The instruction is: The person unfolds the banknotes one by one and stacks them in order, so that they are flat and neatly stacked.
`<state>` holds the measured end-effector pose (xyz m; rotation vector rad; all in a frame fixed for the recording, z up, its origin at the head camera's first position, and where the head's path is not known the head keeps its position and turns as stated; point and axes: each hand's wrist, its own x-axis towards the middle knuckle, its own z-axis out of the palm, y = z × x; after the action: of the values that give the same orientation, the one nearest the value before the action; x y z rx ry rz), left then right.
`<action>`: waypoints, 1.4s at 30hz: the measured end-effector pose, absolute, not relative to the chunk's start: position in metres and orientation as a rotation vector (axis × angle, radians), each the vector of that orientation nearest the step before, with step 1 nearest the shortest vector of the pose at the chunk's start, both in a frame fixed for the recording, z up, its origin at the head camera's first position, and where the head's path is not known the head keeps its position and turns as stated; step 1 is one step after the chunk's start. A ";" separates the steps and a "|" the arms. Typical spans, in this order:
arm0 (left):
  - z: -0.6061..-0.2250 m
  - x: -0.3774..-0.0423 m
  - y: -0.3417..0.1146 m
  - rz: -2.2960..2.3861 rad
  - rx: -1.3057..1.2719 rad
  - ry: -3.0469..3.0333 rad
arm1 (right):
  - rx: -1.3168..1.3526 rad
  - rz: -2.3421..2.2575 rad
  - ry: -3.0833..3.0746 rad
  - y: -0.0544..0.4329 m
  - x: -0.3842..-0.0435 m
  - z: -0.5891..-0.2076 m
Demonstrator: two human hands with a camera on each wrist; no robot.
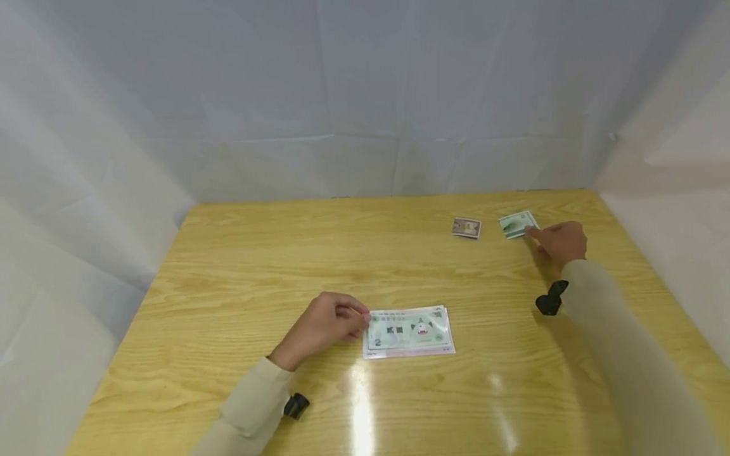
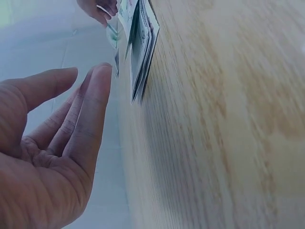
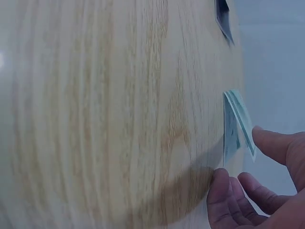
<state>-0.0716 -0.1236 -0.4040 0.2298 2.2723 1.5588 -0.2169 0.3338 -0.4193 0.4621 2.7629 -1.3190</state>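
Note:
A stack of pale green and pinkish banknotes (image 1: 410, 334) lies on the table, a green note with a 2 on top. My left hand (image 1: 326, 322) is at the stack's left edge; in the left wrist view its thumb and fingers are apart, with the notes (image 2: 143, 52) just beyond the fingertips. Far to the right, my right hand (image 1: 563, 242) reaches to a folded green banknote (image 1: 516, 223). Seen from the right wrist, the thumb tip is right at the raised flap of this folded note (image 3: 239, 114), and the other fingers bend low by the table, a gap between them and the thumb.
A small folded brown banknote (image 1: 467, 228) lies left of the green one, near the back of the wooden table (image 1: 274, 253). White sheeting (image 1: 365, 95) hangs behind the table and along both sides. Each wrist wears a black device (image 1: 552, 299).

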 end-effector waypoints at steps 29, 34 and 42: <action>-0.401 -0.070 -0.121 1.546 0.232 2.263 | 0.601 -1.100 2.721 0.308 -0.221 -0.415; -0.399 -0.071 -0.121 1.557 0.244 2.259 | 0.574 -1.091 2.720 0.306 -0.221 -0.414; -0.397 -0.072 -0.121 1.553 0.258 2.255 | 0.476 -1.092 2.700 0.305 -0.217 -0.411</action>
<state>-0.0722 -0.1213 -0.3972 0.2577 2.2552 1.5530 -0.2169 0.3051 -0.4109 0.4761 2.7001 -1.0915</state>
